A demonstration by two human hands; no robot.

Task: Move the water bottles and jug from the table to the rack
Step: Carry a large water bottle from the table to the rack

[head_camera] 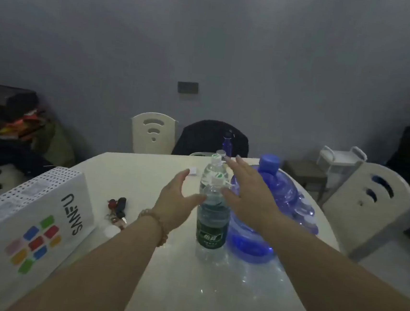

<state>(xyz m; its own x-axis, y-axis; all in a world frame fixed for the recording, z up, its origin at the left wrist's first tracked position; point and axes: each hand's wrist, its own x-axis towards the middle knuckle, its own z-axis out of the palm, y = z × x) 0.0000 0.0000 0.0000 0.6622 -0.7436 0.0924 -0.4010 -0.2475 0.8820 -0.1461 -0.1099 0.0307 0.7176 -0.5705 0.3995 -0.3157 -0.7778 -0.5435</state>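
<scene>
A clear water bottle with a dark green label (211, 231) stands near the middle of the pale table (147, 174). Right behind it stands a second clear bottle with a white cap (213, 167). A big blue water jug (273, 204) with a blue cap stands to their right. My left hand (178, 200) is open just left of the front bottle's neck, thumb close to it. My right hand (248, 188) is open on the other side, in front of the jug. Neither hand grips anything. A white rack (341, 157) stands at the far right by the wall.
A white dotted box (30, 218) lies on the table's left part, with a bunch of keys (118, 208) beside it. A thin purple bottle (227, 142) stands at the table's far edge. Cream chairs (154, 133) (369, 203) and a dark chair (210, 138) surround the table.
</scene>
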